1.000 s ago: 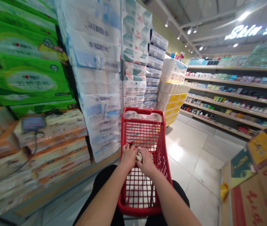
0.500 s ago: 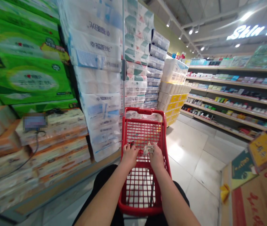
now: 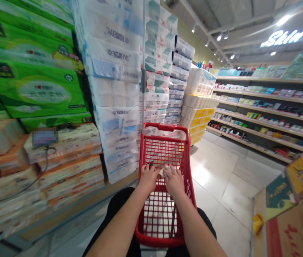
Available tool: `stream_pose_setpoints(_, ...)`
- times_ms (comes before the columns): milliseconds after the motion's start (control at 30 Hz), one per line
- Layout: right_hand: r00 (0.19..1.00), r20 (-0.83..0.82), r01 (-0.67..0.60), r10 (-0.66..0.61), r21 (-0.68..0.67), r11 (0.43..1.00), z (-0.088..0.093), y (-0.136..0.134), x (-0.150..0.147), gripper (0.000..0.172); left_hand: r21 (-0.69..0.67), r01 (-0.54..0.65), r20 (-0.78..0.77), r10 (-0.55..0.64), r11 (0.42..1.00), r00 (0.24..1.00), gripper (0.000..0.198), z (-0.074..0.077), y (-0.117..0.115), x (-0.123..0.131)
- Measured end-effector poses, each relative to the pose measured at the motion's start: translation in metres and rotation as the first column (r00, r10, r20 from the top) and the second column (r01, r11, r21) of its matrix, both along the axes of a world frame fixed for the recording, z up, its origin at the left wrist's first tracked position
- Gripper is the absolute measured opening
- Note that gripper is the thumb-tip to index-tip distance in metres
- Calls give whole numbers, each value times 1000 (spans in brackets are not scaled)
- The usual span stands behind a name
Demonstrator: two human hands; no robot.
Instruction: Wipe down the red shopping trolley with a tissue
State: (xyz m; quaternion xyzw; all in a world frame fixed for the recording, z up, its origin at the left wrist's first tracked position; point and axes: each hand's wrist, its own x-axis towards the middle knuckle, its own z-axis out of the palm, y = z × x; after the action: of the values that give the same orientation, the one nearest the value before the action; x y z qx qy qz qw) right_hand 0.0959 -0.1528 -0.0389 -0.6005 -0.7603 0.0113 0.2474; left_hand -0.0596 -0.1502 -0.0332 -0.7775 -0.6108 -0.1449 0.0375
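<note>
A red plastic shopping basket cart (image 3: 164, 242) stands between my knees, with a grid surface. My left hand (image 3: 148, 178) rests at the left side of its middle bar, fingers curled over a small dark thing that I cannot make out. Beside it, my right hand (image 3: 174, 180) has its fingers wrapped round a crumpled whitish cloth or tissue (image 3: 164, 170), pressed on the cart's middle part. The two hands are close together, with the crumpled piece between them.
Stacked green tissue packs (image 3: 34, 89) and white paper-roll packs (image 3: 119, 125) rise on the left. Stocked shelves (image 3: 269, 94) line the back right. Cardboard boxes (image 3: 296, 210) stand at the right edge, beside the tiled floor (image 3: 215, 178).
My right hand has moved left, nearer my left hand, and now covers more of the crumpled piece. The whole view has shifted slightly.
</note>
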Motion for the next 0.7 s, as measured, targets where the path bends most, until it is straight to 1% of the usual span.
stream_pose_setpoints(67,998,21,58,-58,-29,998,2,0,2,44,2,0,-5,0,1000,1000,45,0,0,-1)
stream_pose_setpoints(100,998,26,65,-65,-34,997,3,-1,3,48,3,3,-7,-3,1000,1000,46,-1,0,-1)
stream_pose_setpoints(167,999,20,43,-43,-36,998,2,-3,3,55,2,7,-8,-7,1000,1000,47,-1,-1,-1)
stream_pose_setpoints(233,1000,-18,-8,8,-19,1000,-1,-3,3,57,4,8,-8,-8,1000,1000,48,-2,-1,-1)
stream_pose_setpoints(333,981,-159,-102,108,46,994,-9,1,6,53,15,7,-7,-7,1000,1000,47,-2,-1,-1)
stream_pose_setpoints(400,941,-295,-142,167,104,984,-15,6,7,50,19,10,-11,-10,1000,1000,46,-2,-1,-1)
stream_pose_setpoints(467,889,-421,-123,181,162,979,-20,12,7,50,14,12,-18,-12,1000,1000,44,-1,-1,0)
stream_pose_setpoints(533,856,-490,-76,167,200,977,-22,15,7,54,6,9,-27,-9,1000,1000,40,0,-1,0)
stream_pose_setpoints(600,875,-468,-36,123,190,981,-20,16,7,54,1,5,-32,-5,1000,999,39,1,-1,0)
stream_pose_setpoints(700,960,-279,72,-33,131,989,-11,11,8,44,-14,-6,-30,5,1000,1000,45,3,-2,1)
